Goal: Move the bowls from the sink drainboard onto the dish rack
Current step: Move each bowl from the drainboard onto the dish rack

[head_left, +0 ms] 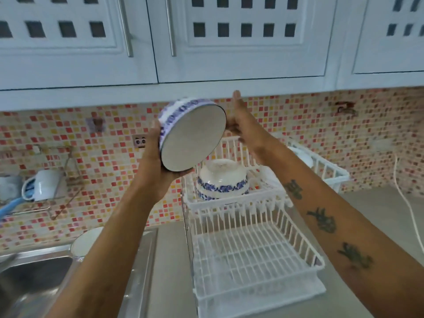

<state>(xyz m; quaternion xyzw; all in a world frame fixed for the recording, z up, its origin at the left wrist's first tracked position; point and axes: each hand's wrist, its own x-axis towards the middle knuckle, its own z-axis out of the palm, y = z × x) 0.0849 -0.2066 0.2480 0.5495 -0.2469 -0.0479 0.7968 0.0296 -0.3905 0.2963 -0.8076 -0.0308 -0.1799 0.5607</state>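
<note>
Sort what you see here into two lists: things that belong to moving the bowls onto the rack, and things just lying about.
Job: held bowl; left hand; right hand; stacked bowls on dish rack; bowl by sink.

Lying about: mug; wall shelf; white cable; cupboards.

The dish rack's (pixel 254 255) lower tier lies bare and open from above. On its upper tier, stacked upturned bowls (pixel 222 180) fill the left part, leaving room to their right. Wall cabinets (pixel 241 42) hang low overhead, just above the raised bowl (pixel 191 134)
</note>
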